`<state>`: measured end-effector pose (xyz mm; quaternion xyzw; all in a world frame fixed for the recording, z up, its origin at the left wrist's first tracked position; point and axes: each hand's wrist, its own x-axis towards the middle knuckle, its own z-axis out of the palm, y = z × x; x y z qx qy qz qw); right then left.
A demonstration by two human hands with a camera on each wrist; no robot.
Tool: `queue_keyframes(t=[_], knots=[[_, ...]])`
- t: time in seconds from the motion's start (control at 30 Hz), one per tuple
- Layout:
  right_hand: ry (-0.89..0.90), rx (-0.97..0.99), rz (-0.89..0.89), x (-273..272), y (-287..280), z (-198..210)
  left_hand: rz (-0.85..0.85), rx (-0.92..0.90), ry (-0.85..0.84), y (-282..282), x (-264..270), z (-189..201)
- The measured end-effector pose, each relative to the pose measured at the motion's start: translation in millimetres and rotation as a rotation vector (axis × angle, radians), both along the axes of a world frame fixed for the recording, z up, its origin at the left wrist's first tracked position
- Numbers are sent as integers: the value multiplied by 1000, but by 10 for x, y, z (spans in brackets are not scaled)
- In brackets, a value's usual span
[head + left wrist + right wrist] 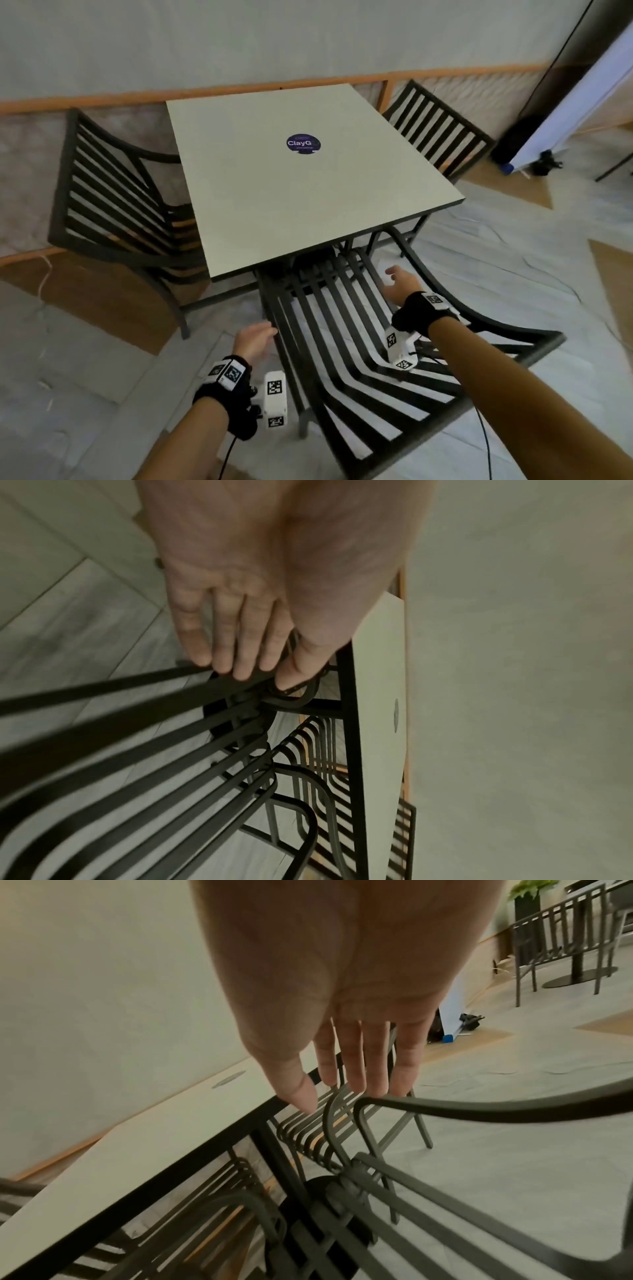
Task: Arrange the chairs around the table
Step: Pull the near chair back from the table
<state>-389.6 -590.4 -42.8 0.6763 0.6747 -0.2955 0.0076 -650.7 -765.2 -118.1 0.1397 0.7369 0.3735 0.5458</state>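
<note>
A square white table [274, 192] stands by the wall. One black slatted chair [63, 171] sits at its left side, another [442, 133] at its far right side. A third black chair [507, 327] is right in front of me, its seat front tucked under the table's near edge. My left hand [260, 337] is open, its straight fingers [232, 666] touching the left arm rail of this chair [137, 750]. My right hand [397, 281] is open and hovers over the seat, fingers [377, 1074] just above the right armrest [479, 1110], holding nothing.
A wall with an orange rail runs behind the table. A white banner stand [582, 102] and dark gear on the floor stand at the far right. Another table with chairs [575, 934] is farther right. Tiled floor lies open to my left and right.
</note>
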Motion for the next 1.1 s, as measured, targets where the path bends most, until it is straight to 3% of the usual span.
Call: queue_keyframes(t=[0.13, 0.3, 0.63, 0.87, 1.1], knots=[[-30, 5, 14, 690, 433, 79, 70, -121, -11, 226, 587, -201], [-80, -30, 9, 1167, 940, -43, 172, -259, 28, 397, 907, -464], [-167, -149, 78, 1373, 1706, -994, 375, -416, 54, 759, 995, -963], [-179, -216, 110, 1610, 1887, -1621, 485, -318, 116, 647, 982, -1289], [-137, -229, 74, 1804, 1921, -1989, 386, -374, 340, 662, 1082, -1317]])
